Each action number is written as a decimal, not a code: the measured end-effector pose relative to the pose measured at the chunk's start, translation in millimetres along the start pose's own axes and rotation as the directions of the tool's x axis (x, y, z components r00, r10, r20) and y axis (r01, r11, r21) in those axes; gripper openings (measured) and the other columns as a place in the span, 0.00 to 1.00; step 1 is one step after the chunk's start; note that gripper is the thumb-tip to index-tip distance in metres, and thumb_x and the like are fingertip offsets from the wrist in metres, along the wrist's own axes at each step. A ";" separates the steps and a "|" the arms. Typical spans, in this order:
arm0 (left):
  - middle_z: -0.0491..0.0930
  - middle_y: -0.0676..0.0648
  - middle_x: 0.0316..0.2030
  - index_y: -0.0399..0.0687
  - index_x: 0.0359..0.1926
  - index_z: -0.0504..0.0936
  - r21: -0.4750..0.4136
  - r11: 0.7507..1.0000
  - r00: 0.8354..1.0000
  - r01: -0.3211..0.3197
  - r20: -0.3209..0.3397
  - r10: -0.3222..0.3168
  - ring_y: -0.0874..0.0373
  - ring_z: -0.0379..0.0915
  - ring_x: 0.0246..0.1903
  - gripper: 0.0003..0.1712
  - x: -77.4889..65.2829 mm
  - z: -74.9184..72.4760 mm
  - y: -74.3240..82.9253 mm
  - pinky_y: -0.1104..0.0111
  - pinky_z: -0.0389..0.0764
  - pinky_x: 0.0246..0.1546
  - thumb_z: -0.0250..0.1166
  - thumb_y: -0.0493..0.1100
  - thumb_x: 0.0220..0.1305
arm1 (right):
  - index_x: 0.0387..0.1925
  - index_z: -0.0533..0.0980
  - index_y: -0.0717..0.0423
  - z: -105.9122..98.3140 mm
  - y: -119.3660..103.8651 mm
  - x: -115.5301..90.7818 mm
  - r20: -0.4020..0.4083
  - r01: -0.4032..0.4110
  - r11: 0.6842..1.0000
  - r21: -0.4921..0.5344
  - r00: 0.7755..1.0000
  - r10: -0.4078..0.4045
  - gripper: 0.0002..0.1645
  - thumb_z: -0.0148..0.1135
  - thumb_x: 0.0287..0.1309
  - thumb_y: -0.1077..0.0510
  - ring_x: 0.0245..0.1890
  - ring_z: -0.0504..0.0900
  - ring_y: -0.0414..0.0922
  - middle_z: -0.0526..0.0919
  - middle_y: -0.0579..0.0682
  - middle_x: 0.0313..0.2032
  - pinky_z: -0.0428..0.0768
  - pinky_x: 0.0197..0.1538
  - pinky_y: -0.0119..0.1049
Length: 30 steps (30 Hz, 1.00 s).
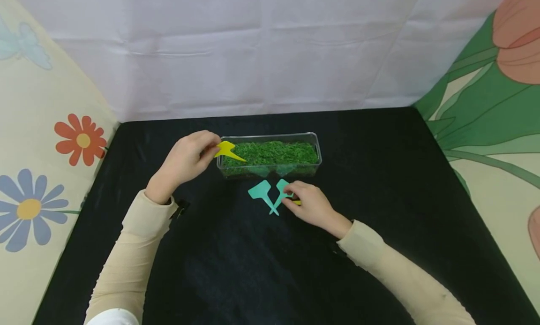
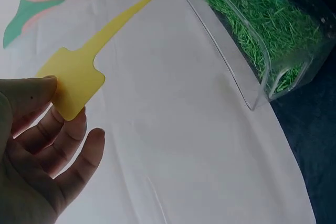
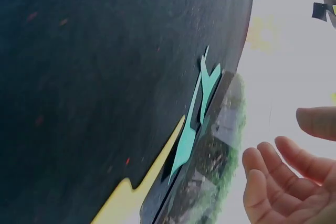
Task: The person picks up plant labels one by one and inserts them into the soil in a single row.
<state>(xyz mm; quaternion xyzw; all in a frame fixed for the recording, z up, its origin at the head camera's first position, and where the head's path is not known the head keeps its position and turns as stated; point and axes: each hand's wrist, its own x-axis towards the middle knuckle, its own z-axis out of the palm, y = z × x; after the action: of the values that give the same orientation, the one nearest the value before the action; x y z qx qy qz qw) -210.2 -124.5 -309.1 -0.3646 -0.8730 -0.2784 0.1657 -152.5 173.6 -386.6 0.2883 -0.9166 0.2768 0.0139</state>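
My left hand [image 1: 185, 158] pinches a yellow T-shaped plant label [image 1: 226, 149] by its broad head, thumb on one face. The label's pointed stem overlaps the left end of a clear box [image 1: 319, 152] of green grass [image 1: 274, 152] in the head view. My right hand [image 1: 311, 204] is over the table just in front of the box, thumb and fingers apart with nothing between them. Near its fingertips lie two teal plant labels, one on the left [image 1: 260, 190] and one on the right [image 1: 281, 186], stems crossed. A second yellow label [image 3: 128, 200] lies beside them, mostly hidden by the right hand in the head view.
Black cloth [image 1: 236, 264] covers the table. A white cloth backdrop [image 1: 261, 71] rises behind it, and panels painted with flowers stand at the left [image 1: 29, 142] and right [image 1: 498, 114].
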 end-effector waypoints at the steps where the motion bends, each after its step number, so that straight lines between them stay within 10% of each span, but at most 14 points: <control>1: 0.75 0.45 0.28 0.37 0.34 0.76 0.000 1.000 1.000 0.001 -0.008 -0.001 0.56 0.64 0.23 0.05 0.3 -0.2 -0.9 0.66 0.68 0.26 0.62 0.29 0.55 | 0.38 0.78 0.60 -2.0 1.0 -1.3 -0.002 -0.006 1.000 -0.001 1.000 0.006 0.11 0.63 0.53 0.59 0.29 0.80 0.45 0.79 0.53 0.34 0.77 0.31 0.34; 30: 0.76 0.42 0.31 0.37 0.39 0.79 0.126 0.991 0.995 0.035 0.092 -0.046 0.50 0.71 0.29 0.07 18.4 19.3 -30.6 0.61 0.73 0.30 0.57 0.33 0.62 | 0.40 0.78 0.62 -19.4 16.1 -29.1 -0.045 -0.093 0.996 0.005 0.995 0.093 0.12 0.64 0.52 0.61 0.32 0.79 0.47 0.79 0.53 0.35 0.76 0.33 0.39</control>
<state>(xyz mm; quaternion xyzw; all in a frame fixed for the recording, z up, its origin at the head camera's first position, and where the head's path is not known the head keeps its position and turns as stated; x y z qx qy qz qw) -246.6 -120.5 -326.5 -0.3486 -0.9027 -0.2092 0.1406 -139.4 209.7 -383.6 0.2390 -0.9280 0.2851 0.0214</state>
